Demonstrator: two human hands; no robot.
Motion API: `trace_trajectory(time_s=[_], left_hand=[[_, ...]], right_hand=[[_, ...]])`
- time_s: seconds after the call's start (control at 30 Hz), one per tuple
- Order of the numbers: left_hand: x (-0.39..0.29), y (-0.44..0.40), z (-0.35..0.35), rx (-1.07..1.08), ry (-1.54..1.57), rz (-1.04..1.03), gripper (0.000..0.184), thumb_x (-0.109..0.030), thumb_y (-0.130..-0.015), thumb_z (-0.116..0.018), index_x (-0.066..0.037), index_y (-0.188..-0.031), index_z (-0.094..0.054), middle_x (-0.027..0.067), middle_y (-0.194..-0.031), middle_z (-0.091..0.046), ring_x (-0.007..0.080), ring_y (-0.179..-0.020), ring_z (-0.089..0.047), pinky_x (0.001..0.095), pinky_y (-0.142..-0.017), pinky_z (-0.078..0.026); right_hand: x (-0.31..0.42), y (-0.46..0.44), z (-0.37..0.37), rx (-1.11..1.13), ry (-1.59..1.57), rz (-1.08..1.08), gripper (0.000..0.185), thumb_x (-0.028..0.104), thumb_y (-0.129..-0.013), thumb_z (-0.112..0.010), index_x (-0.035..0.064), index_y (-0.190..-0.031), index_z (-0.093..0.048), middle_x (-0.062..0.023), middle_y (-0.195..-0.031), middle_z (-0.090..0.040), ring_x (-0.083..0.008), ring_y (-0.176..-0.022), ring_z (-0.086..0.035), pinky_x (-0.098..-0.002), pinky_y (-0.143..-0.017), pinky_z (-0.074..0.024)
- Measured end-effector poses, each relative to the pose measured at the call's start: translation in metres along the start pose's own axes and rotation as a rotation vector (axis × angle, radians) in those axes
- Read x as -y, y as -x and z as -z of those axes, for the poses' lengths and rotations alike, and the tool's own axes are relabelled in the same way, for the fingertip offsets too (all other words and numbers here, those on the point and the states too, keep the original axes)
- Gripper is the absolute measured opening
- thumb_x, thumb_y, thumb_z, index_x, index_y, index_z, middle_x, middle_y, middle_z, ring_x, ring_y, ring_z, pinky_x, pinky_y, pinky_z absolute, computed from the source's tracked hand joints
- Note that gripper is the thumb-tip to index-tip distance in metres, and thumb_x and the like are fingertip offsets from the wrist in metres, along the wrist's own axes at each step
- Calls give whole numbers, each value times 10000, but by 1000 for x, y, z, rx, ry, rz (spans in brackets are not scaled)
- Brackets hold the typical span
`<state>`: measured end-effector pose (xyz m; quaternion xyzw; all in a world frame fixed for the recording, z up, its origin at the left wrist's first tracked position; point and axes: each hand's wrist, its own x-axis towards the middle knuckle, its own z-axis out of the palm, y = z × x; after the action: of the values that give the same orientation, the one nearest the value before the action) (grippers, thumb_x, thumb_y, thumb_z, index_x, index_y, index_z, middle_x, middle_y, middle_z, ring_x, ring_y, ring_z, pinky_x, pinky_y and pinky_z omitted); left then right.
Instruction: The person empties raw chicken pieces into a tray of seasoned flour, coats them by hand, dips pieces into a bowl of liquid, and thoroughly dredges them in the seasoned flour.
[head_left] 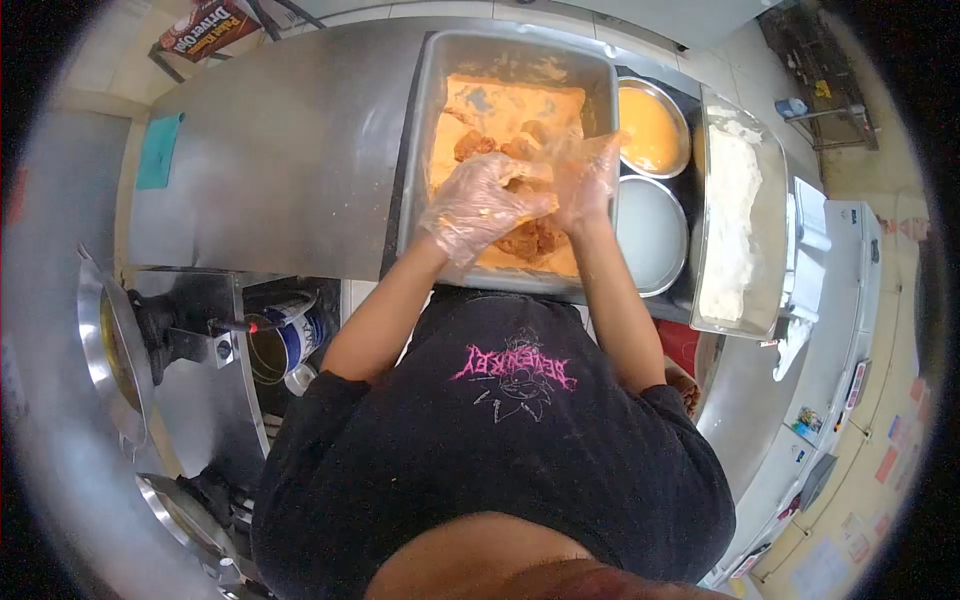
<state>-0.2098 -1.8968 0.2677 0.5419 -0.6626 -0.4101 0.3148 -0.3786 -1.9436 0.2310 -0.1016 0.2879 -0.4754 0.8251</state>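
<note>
Both hands wear clear plastic gloves and are over a deep metal pan [408, 190] spread with orange breading flour [475, 95]. My left hand [480, 205] is curled, its fingers and thumb around a coated meat piece [528, 184], partly hidden by the fingers. Close beside it, my right hand [588, 180] is upright along the pan's right side. Motion smears its fingers, so their grip is unclear. Reddish-brown meat pieces [474, 145] lie in the flour beyond the hands, and another coated piece [535, 243] rests below them.
Right of the pan are a round bowl of orange-yellow liquid [648, 125], a bowl of whitish liquid [650, 235] and a long clear tub [783, 220] of white flour. A teal cloth [160, 150] lies on the steel counter [290, 150]. Woks [108, 350] stand at lower left.
</note>
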Motion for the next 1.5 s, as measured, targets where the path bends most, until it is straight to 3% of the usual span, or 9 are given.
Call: trace_trajectory(time_s=[0.23,0.6,0.7,0.77,1.1,1.2,1.33,1.4,1.5], left_hand=[[-12,-11,-13,-174,-79,-175,342,-302,-784,-842,-32,-981,-770,163,-914,-724,307,-847,-690,415,-797,-547],[-8,-14,-5,2,32,85,245,-260,-828,-740,-30,-911,-758,194,-870,-714,347,-828,-674,450,-776,-532],[2,-9,-4,-16,72,64,224,-243,-837,-730,-26,-889,-748,192,-838,-699,333,-814,-667,434,-759,-524],[24,-12,-13,-63,-18,-42,224,-241,-835,-727,-24,-888,-743,188,-836,-697,332,-806,-664,424,-755,-522],[4,-8,4,7,-41,-32,248,-251,-804,-712,-16,-880,-733,194,-870,-712,357,-834,-662,441,-815,-519],[20,-11,4,-8,-92,-28,251,-257,-817,-703,-27,-907,-747,195,-920,-723,359,-862,-672,434,-822,-525],[40,-14,15,66,-79,183,277,-287,-852,-706,-68,-1014,-759,196,-1041,-734,329,-964,-693,414,-867,-528],[63,-7,22,35,-44,241,315,-324,-872,-696,-66,-1048,-740,175,-1013,-732,311,-913,-693,415,-840,-535],[88,-6,25,39,86,337,450,-416,-906,-710,-83,-1207,-683,160,-1040,-724,272,-945,-696,402,-867,-535]], right_hand=[[-19,-19,-3,-44,6,152,1033,886,-877,-392,99,-1547,-362,-164,-1414,-482,-378,-1207,-543,-571,-1006,-502],[-26,-21,-5,-104,72,238,838,791,-952,-412,218,-1561,-358,-127,-1469,-456,-351,-1202,-538,-557,-982,-520],[-23,-17,-21,-223,150,280,822,711,-1011,-373,132,-1592,-315,-121,-1566,-422,-328,-1434,-414,-569,-1136,-418],[-28,-32,-12,-285,142,392,738,727,-993,-395,253,-1558,-364,-128,-1497,-464,-363,-1224,-523,-569,-1043,-471],[-27,-54,-3,-33,166,238,775,690,-998,-448,107,-1508,-474,-157,-1561,-429,-314,-1361,-471,-467,-1136,-413],[-38,-95,39,-173,101,229,452,404,-974,-679,112,-1307,-587,-142,-1298,-653,-239,-937,-636,-398,-842,-559],[-20,-72,12,-317,114,198,564,304,-923,-750,93,-1399,-534,-167,-1313,-650,-248,-956,-671,-338,-777,-573],[-3,-67,31,-158,640,377,414,164,-974,-646,167,-1389,-631,-85,-1342,-659,-305,-1222,-602,-425,-1044,-503],[42,-70,75,-68,1387,246,484,101,-852,-683,199,-1326,-680,-49,-1336,-674,-292,-1262,-590,-372,-1075,-496]])
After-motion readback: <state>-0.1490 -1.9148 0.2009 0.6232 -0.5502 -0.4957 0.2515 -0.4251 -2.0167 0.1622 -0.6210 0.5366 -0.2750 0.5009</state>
